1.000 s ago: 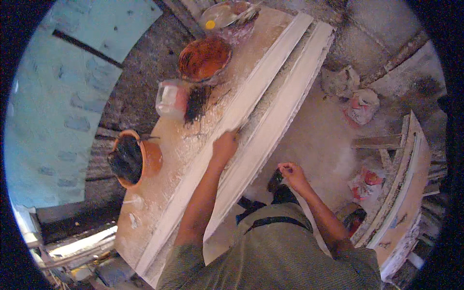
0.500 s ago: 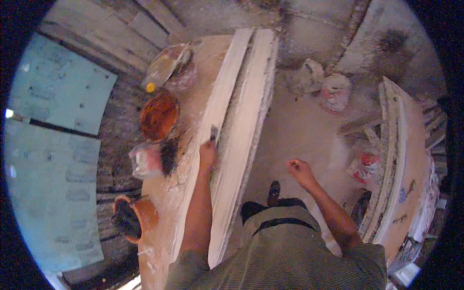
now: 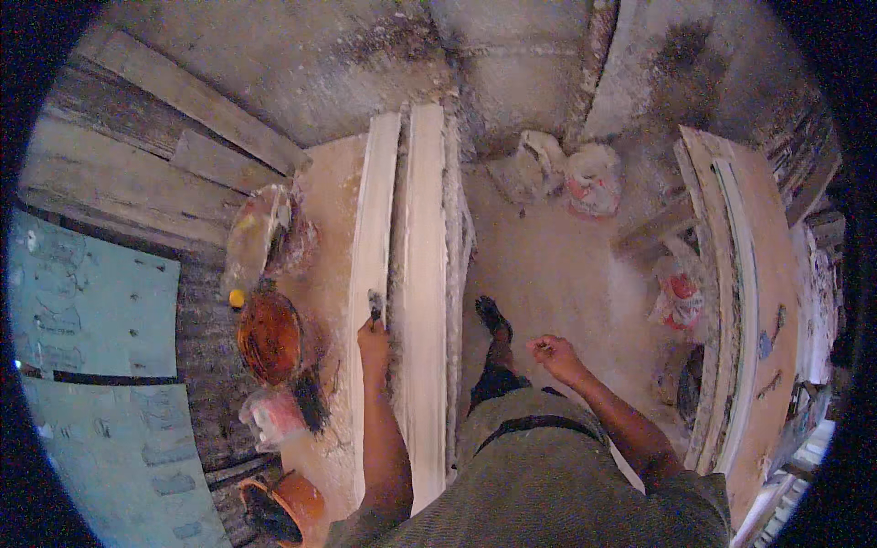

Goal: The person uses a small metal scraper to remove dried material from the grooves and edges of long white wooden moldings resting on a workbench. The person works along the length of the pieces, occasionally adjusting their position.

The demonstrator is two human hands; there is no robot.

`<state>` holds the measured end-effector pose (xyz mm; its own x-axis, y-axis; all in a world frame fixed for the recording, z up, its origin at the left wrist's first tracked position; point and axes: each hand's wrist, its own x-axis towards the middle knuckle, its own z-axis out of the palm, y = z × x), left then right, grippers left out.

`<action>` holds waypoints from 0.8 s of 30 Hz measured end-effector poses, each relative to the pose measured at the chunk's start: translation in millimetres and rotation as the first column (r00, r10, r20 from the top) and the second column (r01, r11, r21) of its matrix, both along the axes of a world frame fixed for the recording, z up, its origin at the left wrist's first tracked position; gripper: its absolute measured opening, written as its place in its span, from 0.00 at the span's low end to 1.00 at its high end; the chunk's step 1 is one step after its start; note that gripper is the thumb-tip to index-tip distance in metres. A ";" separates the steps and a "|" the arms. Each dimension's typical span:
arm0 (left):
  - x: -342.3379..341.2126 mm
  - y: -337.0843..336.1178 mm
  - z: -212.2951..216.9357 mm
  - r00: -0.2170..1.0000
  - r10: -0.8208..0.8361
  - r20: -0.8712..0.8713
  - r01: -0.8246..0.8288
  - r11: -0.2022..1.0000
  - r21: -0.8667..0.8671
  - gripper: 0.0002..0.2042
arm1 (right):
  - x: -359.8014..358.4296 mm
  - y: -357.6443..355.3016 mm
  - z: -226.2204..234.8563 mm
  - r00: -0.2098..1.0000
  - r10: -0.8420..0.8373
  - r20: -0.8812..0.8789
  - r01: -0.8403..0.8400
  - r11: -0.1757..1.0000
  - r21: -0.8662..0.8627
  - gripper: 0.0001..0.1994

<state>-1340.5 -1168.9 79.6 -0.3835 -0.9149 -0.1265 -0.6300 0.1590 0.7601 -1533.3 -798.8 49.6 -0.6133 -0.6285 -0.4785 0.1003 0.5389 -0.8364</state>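
My left hand is closed around the handle of a small paintbrush. The bristles point away from me and lie on or just over the left of two long whitish strips. Beside it, with a narrow dark gap between, runs the right strip. Both lie lengthwise on a pale, stained tabletop. My right hand hangs over the floor to the right of the table, its fingers curled in. Whether anything sits inside them is hidden.
Left of the strips stand an orange-brown bowl, a plastic bag and an orange pot. A yellow cap shows beside a round container. White sacks rest on the floor ahead. Stacked boards stand at right.
My view has shifted, so the table and bowls appear lower and farther left. The brush in my left hand has moved farther along the left strip. One foot now shows stretched forward.
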 end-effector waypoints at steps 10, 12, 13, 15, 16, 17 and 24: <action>-287.2 -176.6 -14.8 0.992 -0.129 -0.001 0.129 0.992 0.003 0.17 | -162.5 -169.3 51.6 0.937 0.195 -0.289 -0.226 0.971 -0.078 0.13; -335.4 -207.3 -19.1 0.993 -0.063 0.097 0.060 0.998 0.027 0.17 | -201.9 -196.6 63.2 0.894 0.264 -0.363 -0.279 0.960 0.011 0.13; -353.3 -220.4 -23.6 0.995 -0.061 0.081 0.056 0.997 0.055 0.17 | -215.3 -204.5 65.7 0.880 0.293 -0.373 -0.298 0.953 0.047 0.12; -380.0 -240.5 -35.8 0.995 -0.075 0.060 0.067 0.989 0.133 0.18 | -237.0 -217.2 63.9 0.896 0.262 -0.357 -0.261 0.964 0.052 0.12; -390.1 -247.3 -38.6 0.996 -0.074 0.049 0.069 0.993 0.096 0.18 | -249.0 -221.5 60.2 0.910 0.241 -0.338 -0.244 0.969 0.034 0.12; -398.2 -254.5 -42.9 0.996 -0.080 0.044 0.077 0.994 0.078 0.18 | -257.5 -227.2 54.5 0.910 0.245 -0.335 -0.245 0.969 0.043 0.13; -481.6 -278.4 -37.1 0.994 0.004 0.113 -0.001 1.000 -0.026 0.16 | -340.5 -276.7 23.6 0.907 0.413 -0.086 -0.409 0.910 0.066 0.14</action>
